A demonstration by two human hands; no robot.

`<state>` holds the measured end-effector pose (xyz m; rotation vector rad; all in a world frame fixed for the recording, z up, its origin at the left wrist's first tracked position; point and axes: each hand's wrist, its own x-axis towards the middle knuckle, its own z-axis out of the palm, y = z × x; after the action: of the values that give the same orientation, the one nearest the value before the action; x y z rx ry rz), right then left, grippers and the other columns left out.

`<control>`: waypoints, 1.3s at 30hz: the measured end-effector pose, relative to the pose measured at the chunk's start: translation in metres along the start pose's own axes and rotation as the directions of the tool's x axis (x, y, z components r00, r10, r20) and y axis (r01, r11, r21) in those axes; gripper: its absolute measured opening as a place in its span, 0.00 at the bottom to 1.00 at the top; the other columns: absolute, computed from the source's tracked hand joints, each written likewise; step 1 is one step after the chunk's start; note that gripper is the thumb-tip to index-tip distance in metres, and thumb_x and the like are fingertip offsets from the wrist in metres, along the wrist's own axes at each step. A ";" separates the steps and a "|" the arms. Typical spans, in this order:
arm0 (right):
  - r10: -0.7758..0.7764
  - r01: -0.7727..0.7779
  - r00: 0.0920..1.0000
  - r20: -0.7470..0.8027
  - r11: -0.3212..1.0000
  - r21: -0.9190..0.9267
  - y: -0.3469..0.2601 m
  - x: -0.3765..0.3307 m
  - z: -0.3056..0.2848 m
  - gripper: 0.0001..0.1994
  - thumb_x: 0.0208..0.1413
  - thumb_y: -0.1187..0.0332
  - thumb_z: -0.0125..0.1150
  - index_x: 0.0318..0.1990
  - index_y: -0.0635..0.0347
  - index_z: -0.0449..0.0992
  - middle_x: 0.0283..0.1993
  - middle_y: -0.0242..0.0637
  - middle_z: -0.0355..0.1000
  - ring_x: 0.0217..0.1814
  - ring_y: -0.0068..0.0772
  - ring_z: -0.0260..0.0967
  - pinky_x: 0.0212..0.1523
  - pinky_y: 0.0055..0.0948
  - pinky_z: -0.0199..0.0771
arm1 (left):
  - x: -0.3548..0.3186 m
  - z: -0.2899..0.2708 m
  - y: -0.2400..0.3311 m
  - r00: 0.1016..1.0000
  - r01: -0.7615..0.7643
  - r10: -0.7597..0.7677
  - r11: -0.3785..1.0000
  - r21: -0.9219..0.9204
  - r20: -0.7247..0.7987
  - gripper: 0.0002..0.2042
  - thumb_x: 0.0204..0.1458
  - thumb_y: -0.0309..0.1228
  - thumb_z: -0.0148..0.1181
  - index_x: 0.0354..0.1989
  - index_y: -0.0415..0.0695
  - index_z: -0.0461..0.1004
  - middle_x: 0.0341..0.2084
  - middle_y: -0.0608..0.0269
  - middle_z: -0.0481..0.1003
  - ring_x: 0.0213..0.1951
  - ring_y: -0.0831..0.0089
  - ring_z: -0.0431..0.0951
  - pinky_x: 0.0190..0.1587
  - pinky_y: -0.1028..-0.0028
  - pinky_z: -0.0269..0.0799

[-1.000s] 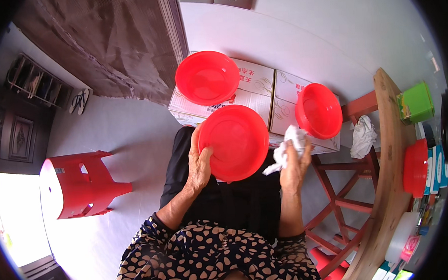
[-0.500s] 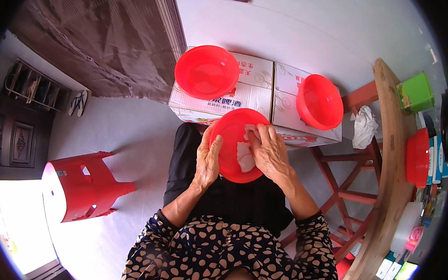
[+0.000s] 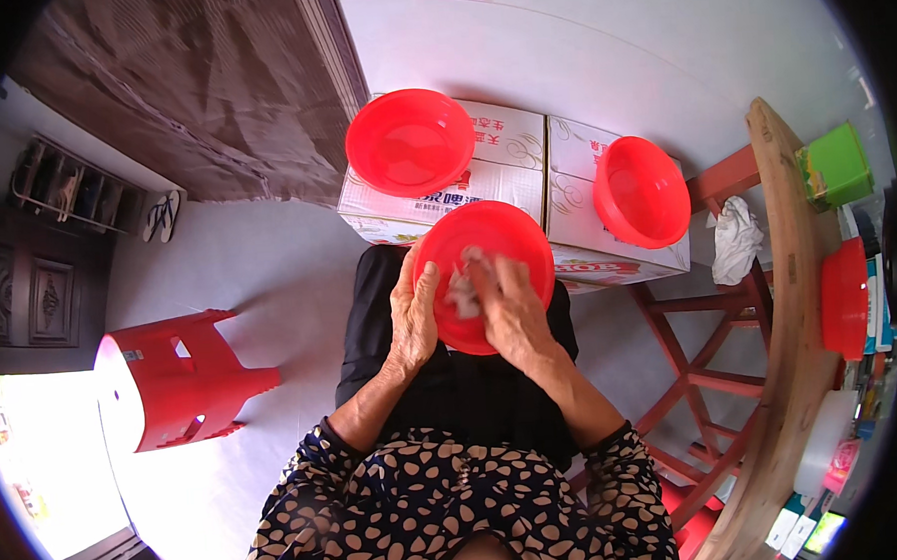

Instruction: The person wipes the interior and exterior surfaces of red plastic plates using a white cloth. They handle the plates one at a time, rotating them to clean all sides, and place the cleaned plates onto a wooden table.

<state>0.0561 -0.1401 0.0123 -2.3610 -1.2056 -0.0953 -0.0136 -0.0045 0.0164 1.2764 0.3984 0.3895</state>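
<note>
Above my lap, a red plastic bowl (image 3: 522, 239) is held with its open side toward me. My left hand (image 3: 411, 320) grips its left rim, the thumb on the near side and the fingers behind. Inside the bowl, my right hand (image 3: 517, 315) is closed on a pale, crumpled cloth (image 3: 461, 293) against the inner wall; its fingertips and the cloth are smeared by motion. Just beyond sit two more red bowls: one (image 3: 409, 147) at the left on a cardboard box (image 3: 499, 173), the other (image 3: 642, 193) on the neighbouring box (image 3: 571, 180) at the right.
A red plastic stool (image 3: 188, 379) lies on its side on the floor at the left. To the right runs a wooden tabletop edge (image 3: 788, 365) with red legs and a crumpled white bag (image 3: 736, 242). A green container (image 3: 836, 166) and another red bowl (image 3: 844, 301) stand there.
My right hand has moved left across the bowl, and the cloth, spread flatter before, is now bunched under its fingers. The held bowl has shifted slightly up. My left hand keeps its grip.
</note>
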 end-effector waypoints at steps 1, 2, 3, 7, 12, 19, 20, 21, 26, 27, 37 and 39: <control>0.039 -0.042 0.998 -0.050 0.998 -0.055 0.004 0.005 -0.001 0.30 0.38 0.81 0.58 0.55 0.66 0.64 0.48 0.48 0.60 0.48 0.51 0.61 0.46 0.38 0.71 | 0.000 0.001 -0.002 1.000 -0.005 0.005 1.000 -0.029 -0.007 0.24 0.62 0.40 0.46 0.61 0.37 0.59 0.53 0.58 0.67 0.55 0.72 0.64 0.59 0.73 0.58; 0.096 -0.102 0.991 -0.094 0.992 -0.070 0.007 0.010 -0.001 0.28 0.40 0.79 0.59 0.55 0.67 0.64 0.49 0.47 0.60 0.47 0.50 0.61 0.46 0.37 0.71 | -0.001 0.003 -0.004 1.000 -0.011 0.010 0.998 -0.057 -0.013 0.24 0.62 0.40 0.46 0.61 0.37 0.58 0.53 0.58 0.67 0.56 0.73 0.64 0.59 0.73 0.58; 0.106 -0.118 0.986 -0.128 0.988 -0.096 0.011 0.012 0.004 0.28 0.41 0.77 0.60 0.55 0.68 0.64 0.50 0.47 0.60 0.48 0.50 0.61 0.46 0.36 0.71 | -0.003 0.005 -0.002 1.000 -0.013 0.013 0.998 -0.065 -0.001 0.24 0.62 0.41 0.46 0.62 0.38 0.57 0.55 0.58 0.65 0.56 0.73 0.63 0.59 0.73 0.57; 0.142 -0.172 0.972 -0.187 0.972 -0.159 0.007 0.026 0.010 0.23 0.45 0.72 0.60 0.51 0.70 0.68 0.50 0.46 0.60 0.49 0.48 0.60 0.47 0.34 0.70 | -0.001 0.006 -0.002 0.999 -0.025 0.023 0.997 -0.077 -0.025 0.26 0.62 0.40 0.46 0.63 0.37 0.55 0.56 0.58 0.65 0.57 0.72 0.63 0.60 0.72 0.56; -0.068 0.042 0.991 -0.115 0.976 -0.213 0.001 0.033 0.013 0.15 0.44 0.72 0.58 0.40 0.71 0.75 0.54 0.46 0.60 0.52 0.49 0.60 0.49 0.35 0.69 | -0.001 0.001 -0.002 1.000 -0.017 0.014 0.995 -0.101 -0.026 0.25 0.62 0.39 0.46 0.62 0.36 0.56 0.55 0.57 0.65 0.56 0.71 0.64 0.60 0.72 0.57; -0.266 0.261 0.963 0.050 0.962 0.082 -0.032 0.016 -0.003 0.18 0.43 0.76 0.59 0.45 0.71 0.71 0.51 0.46 0.65 0.57 0.44 0.58 0.55 0.36 0.64 | -0.005 -0.009 -0.018 0.997 0.079 -0.080 0.988 -0.132 -0.005 0.24 0.63 0.41 0.41 0.61 0.36 0.58 0.53 0.56 0.67 0.55 0.69 0.65 0.58 0.71 0.59; -0.203 0.184 0.976 0.079 0.962 0.200 -0.033 0.011 0.000 0.18 0.44 0.77 0.58 0.46 0.70 0.71 0.51 0.46 0.65 0.56 0.45 0.59 0.54 0.36 0.64 | -0.007 -0.012 -0.019 0.994 0.106 -0.107 0.984 -0.141 -0.006 0.24 0.63 0.42 0.39 0.61 0.36 0.58 0.53 0.56 0.67 0.55 0.69 0.65 0.58 0.72 0.59; -0.146 0.104 0.983 0.111 0.944 0.314 -0.032 0.006 0.003 0.18 0.45 0.77 0.58 0.46 0.69 0.70 0.50 0.46 0.65 0.55 0.45 0.60 0.53 0.36 0.65 | -0.008 -0.014 -0.019 0.991 0.130 -0.132 0.980 -0.148 -0.006 0.25 0.63 0.43 0.37 0.61 0.37 0.58 0.53 0.55 0.67 0.55 0.69 0.65 0.58 0.72 0.59; 0.235 -0.220 0.970 0.064 0.731 0.646 -0.040 0.011 0.009 0.17 0.48 0.77 0.56 0.48 0.66 0.68 0.46 0.46 0.66 0.48 0.44 0.66 0.47 0.35 0.69 | -0.009 -0.012 -0.029 0.984 0.148 -0.159 0.979 -0.139 -0.075 0.29 0.63 0.52 0.30 0.58 0.39 0.61 0.52 0.56 0.67 0.53 0.69 0.68 0.58 0.69 0.61; 0.297 -0.237 0.955 0.029 0.697 0.677 -0.040 0.015 0.015 0.17 0.48 0.77 0.56 0.48 0.65 0.68 0.45 0.47 0.66 0.46 0.43 0.67 0.46 0.35 0.69 | -0.008 -0.008 -0.033 0.992 0.087 -0.096 0.989 -0.120 -0.079 0.30 0.63 0.53 0.30 0.60 0.39 0.59 0.53 0.57 0.67 0.54 0.68 0.67 0.58 0.69 0.61; 0.619 -0.122 0.784 0.051 0.072 0.990 -0.033 0.062 0.022 0.15 0.56 0.71 0.57 0.49 0.66 0.68 0.41 0.34 0.69 0.42 0.24 0.69 0.42 0.24 0.71 | -0.008 0.010 -0.032 0.996 0.027 -0.045 0.974 -0.225 -0.077 0.29 0.63 0.52 0.28 0.65 0.43 0.51 0.60 0.58 0.60 0.61 0.67 0.60 0.63 0.67 0.55; 0.508 -0.265 0.857 0.084 0.295 0.918 -0.034 0.056 0.020 0.16 0.55 0.71 0.56 0.50 0.65 0.68 0.44 0.36 0.69 0.44 0.26 0.68 0.44 0.26 0.71 | -0.005 0.005 -0.036 0.990 0.040 -0.073 0.968 -0.248 -0.124 0.29 0.63 0.52 0.30 0.64 0.43 0.53 0.59 0.58 0.61 0.59 0.67 0.62 0.62 0.67 0.56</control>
<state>0.0601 -0.0730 0.0236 -1.4597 -0.2962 0.3830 -0.0134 -0.0206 -0.0171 0.9990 0.4832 0.4617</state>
